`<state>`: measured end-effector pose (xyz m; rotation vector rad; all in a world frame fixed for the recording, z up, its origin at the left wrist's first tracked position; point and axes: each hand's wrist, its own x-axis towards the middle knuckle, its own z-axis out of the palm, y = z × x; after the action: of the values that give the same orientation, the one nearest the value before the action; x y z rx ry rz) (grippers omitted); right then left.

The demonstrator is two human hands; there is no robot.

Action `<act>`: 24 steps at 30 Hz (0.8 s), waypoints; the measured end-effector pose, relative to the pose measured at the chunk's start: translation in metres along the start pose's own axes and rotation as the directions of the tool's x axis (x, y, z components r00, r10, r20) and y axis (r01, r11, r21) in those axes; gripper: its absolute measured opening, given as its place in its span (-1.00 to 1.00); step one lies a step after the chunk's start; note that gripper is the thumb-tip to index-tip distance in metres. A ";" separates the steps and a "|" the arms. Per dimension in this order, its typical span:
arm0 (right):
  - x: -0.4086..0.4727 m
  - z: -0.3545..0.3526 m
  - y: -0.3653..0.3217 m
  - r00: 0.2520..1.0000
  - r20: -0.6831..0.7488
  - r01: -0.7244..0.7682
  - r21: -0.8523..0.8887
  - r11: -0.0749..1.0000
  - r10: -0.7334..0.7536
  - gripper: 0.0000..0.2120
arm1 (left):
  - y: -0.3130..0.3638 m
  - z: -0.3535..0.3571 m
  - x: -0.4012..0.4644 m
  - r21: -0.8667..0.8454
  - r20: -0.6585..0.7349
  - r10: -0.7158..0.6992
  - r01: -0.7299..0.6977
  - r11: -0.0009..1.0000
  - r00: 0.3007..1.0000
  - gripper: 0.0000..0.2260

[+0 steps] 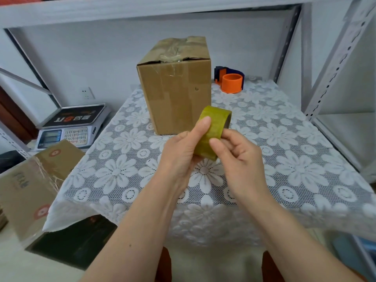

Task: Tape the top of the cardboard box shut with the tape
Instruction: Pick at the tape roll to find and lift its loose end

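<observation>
yellowish translucent tape roll (212, 131) held in front of the cardboard box (175, 84), above the lace-covered table (284, 159), its lower edge clear of the cloth. left hand (181, 153) cups the roll from the side away from the orange dispenser, thumb laid along the outer band, grip clamped on the roll. right hand (240, 159) pinches the roll's near edge between thumb and forefinger (216, 142), other fingers curled; grip likewise closed on the roll. no free tape end can be made out from this view.

cardboard box stands upright on the table, behind the roll. top flaps are folded down but creased and uneven, with glossy clear film across the middle seam and running a little way down the facing side. one flap edge on the scale side lifts slightly. a small dark mark shows on the facing side.

orange tape dispenser (231, 80) with dark blue frame sits on the table just beside the box, on the shelf-upright side, not touching it. electronic scale (71, 129) lies off the table on the opposite side of the box, lower down. a second printed carton (34, 180), taped, sits nearer the camera than the scale. white metal shelving (305, 58) frames the table behind the box.
</observation>
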<state>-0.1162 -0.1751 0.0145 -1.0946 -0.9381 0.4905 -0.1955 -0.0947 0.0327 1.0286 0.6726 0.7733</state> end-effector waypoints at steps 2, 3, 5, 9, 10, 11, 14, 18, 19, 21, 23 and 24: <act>0.001 -0.001 -0.002 0.998 -0.015 -0.053 0.087 0.995 0.054 -0.84 | 0.001 -0.001 0.000 -0.001 0.035 0.021 -0.021 1.000 0.999 -0.40; 0.002 0.000 -0.003 0.997 -0.018 -0.072 0.110 0.991 0.074 -0.84 | 0.000 -0.003 0.001 0.000 0.055 0.032 -0.032 0.999 0.998 -0.45; 0.001 0.001 -0.001 0.996 -0.022 -0.088 0.113 0.990 0.091 -0.85 | 0.001 -0.008 0.003 -0.006 0.098 0.046 -0.045 0.999 0.994 -0.61; 0.000 0.005 0.002 0.993 -0.045 -0.106 0.151 0.983 0.113 -0.77 | 0.001 -0.015 0.005 -0.017 0.149 0.068 -0.067 0.998 0.986 -0.66; 0.000 0.005 0.003 0.991 -0.054 -0.112 0.158 0.981 0.122 -0.74 | 0.001 -0.015 0.004 -0.015 0.157 0.075 -0.073 0.997 0.985 -0.67; 0.000 0.005 0.004 0.989 -0.065 -0.118 0.170 0.978 0.131 -0.72 | 0.000 -0.015 0.004 -0.006 0.165 0.087 -0.087 0.996 0.982 -0.68; 0.002 0.004 0.005 0.985 -0.081 -0.131 0.200 0.971 0.150 -0.68 | -0.002 -0.015 0.002 0.039 0.148 0.112 -0.119 0.992 0.983 -0.66; 0.003 0.004 0.005 0.974 -0.058 -0.194 0.279 0.941 0.218 -0.58 | -0.006 -0.008 -0.002 0.126 -0.009 0.177 -0.175 0.977 0.984 -0.54; 0.005 0.003 0.005 0.970 -0.045 -0.214 0.302 0.929 0.238 -0.60 | -0.008 -0.005 -0.004 0.143 -0.037 0.194 -0.187 0.972 0.980 -0.53; 0.007 0.001 0.004 0.959 -0.038 -0.251 0.350 0.903 0.281 -0.66 | -0.008 -0.001 -0.008 0.187 -0.047 0.222 -0.210 0.960 0.974 -0.59; 0.010 -0.002 0.001 0.946 -0.047 -0.278 0.396 0.875 0.322 -0.65 | -0.008 -0.002 -0.009 0.252 -0.024 0.237 -0.223 0.942 0.971 -0.66; 0.011 -0.003 -0.001 0.937 -0.055 -0.292 0.417 0.861 0.345 -0.64 | -0.008 -0.003 -0.008 0.282 -0.004 0.240 -0.230 0.932 0.971 -0.69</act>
<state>-0.1079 -0.1690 0.0188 -0.8891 -0.5064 0.8389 -0.2005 -0.1022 0.0257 1.3739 0.7132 0.9254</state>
